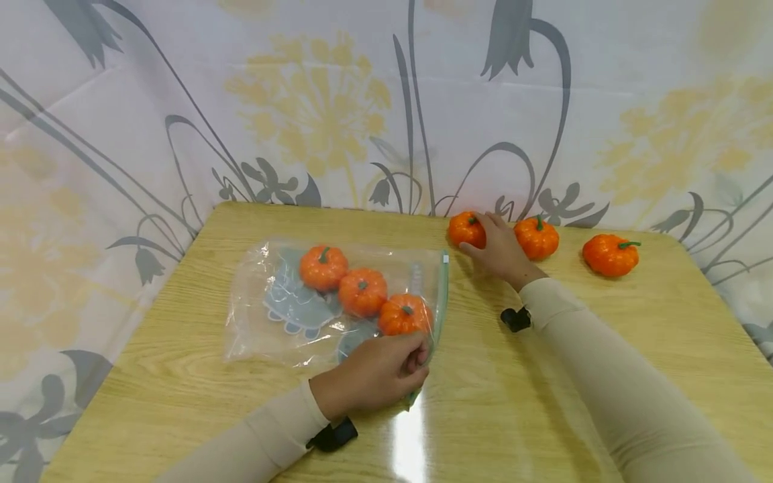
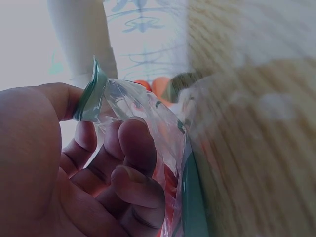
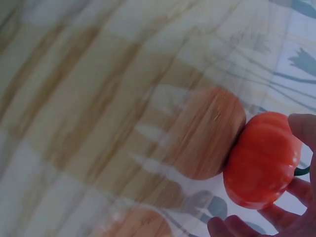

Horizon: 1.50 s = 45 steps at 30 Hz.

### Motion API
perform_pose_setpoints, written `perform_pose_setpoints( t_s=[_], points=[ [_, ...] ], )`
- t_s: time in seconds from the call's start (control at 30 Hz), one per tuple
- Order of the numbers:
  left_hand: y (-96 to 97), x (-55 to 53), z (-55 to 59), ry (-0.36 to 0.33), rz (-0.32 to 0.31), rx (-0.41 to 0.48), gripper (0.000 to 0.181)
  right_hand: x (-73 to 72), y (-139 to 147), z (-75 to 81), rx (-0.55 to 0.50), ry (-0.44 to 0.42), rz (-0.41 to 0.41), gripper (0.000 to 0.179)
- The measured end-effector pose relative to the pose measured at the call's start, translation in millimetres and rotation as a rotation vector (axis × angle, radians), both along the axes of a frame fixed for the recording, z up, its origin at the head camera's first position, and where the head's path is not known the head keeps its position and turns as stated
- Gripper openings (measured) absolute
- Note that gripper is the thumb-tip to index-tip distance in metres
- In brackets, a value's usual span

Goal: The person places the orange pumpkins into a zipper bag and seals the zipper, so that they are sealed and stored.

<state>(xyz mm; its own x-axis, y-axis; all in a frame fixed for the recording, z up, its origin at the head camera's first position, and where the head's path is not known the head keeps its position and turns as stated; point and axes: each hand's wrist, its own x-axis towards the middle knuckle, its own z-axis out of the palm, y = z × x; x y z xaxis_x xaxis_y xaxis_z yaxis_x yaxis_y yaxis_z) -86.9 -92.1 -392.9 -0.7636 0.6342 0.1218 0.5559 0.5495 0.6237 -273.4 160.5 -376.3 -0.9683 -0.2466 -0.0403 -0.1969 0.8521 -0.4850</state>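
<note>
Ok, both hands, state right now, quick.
Left hand: closed, pinching the clear bag by its green-edged opening.
Right hand: closed round the leftmost loose pumpkin.

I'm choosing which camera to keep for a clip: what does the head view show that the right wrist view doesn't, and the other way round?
Only the head view: the left hand gripping the edge of a clear bag, three bagged pumpkins, plus the middle loose pumpkin and the rightmost loose pumpkin.

Only the right wrist view: a distinct pumpkin reflection in the tabletop.

Both: the right hand at the leftmost loose pumpkin, the tabletop and the patterned backdrop.
</note>
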Motion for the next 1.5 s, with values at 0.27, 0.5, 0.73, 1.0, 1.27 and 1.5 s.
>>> perform_pose_setpoints(
  t_s=[0.27, 0.5, 0.73, 1.0, 1.27, 1.5],
  points=[
    [1.1, 1.8, -1.6, -0.011, 0.004, -0.006, 0.015, 8.4, -3.5, -6.2, -0.044, 0.013, -0.023, 0.068],
    [2.9, 4.4, -5.3, -0.032, -0.001, -0.004, 0.014, 21.3, -2.2, -10.1, -0.062, -0.03, -0.054, 0.07],
    [5.3, 2.6, -5.7, -0.037, -0.01, -0.005, 0.015, 37.0, 4.1, -10.5, -0.096, -0.012, -0.037, 0.067],
    [6.2, 0.9, -2.9, -0.021, -0.003, -0.023, 0.016, 53.6, 8.8, -5.4, -0.11, -0.015, -0.017, 0.065],
    [3.8, 0.5, -2.6, -0.029, 0.001, -0.03, 0.016, 66.6, 10.2, -6.4, -0.147, 0.005, 0.028, 0.064],
    [3.5, 0.2, -2.9, -0.038, 0.006, -0.042, 0.015, 80.7, 13.3, -7.6, -0.147, 0.039, 0.047, 0.062]
  ],
)
